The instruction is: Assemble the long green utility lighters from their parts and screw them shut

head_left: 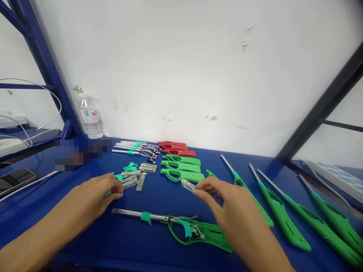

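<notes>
Between the thumb and fingers of my right hand point(224, 196) is a clear plastic fuel tank point(188, 185) with a metal valve end, held above the blue table. My left hand point(106, 190) is pinched low beside several loose clear tanks point(141, 181) and small teal triggers point(130, 166); whatever its fingertips grip is hidden. In front of both hands lies an opened lighter half-shell point(214, 233), green, with a metal tube point(127, 214), a teal collar point(146, 217), a teal trigger point(185, 228) and wires set in it.
Green shell halves point(184, 176) and red ones point(176, 146) lie at the back, beside metal tubes with wires point(129, 147). Several long green lighters point(283, 221) lie at right. A water bottle point(91, 121) stands back left; a phone point(17, 180) and white cable point(31, 185) lie left.
</notes>
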Available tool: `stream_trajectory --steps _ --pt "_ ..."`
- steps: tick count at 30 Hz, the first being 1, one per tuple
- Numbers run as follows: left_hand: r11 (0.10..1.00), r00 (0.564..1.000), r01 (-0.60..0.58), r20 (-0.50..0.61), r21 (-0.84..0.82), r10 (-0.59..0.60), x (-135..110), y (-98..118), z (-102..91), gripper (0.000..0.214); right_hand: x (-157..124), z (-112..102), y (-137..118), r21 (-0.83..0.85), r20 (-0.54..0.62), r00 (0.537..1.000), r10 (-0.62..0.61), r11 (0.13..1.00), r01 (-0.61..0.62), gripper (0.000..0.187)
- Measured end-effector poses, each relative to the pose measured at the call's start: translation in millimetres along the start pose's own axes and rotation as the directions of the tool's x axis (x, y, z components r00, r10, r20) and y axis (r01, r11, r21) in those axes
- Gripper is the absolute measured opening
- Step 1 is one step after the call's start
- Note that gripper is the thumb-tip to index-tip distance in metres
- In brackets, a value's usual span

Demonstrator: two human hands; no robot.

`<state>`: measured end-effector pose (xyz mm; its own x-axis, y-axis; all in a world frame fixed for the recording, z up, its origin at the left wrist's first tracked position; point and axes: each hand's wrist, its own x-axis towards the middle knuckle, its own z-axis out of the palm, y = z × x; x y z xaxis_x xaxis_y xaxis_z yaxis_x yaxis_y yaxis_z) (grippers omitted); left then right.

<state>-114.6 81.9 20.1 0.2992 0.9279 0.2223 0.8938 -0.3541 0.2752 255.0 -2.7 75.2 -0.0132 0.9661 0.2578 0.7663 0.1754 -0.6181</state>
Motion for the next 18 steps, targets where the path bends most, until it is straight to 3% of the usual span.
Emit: stream_trajectory --steps 10,14,18 --pt "0.999 1.000 -0.010 0.006 -0.052 0.011 0 13 -2.3 0.024 2 6 1 0.006 0.003 1.000 -0.002 1.000 0.002 0.011" --pt "0.995 1.000 -0.027 -0.018 -0.098 0.025 2 35 -11.1 0.031 1 8 -1 -0.016 -0.042 0.999 -0.030 0.999 0.029 0.030" --pt "0.982 0.995 -0.062 -0.084 -0.180 0.047 2 64 -13.2 0.036 -1 8 0 -0.048 0.017 0.998 -0.059 0.997 0.060 0.033"
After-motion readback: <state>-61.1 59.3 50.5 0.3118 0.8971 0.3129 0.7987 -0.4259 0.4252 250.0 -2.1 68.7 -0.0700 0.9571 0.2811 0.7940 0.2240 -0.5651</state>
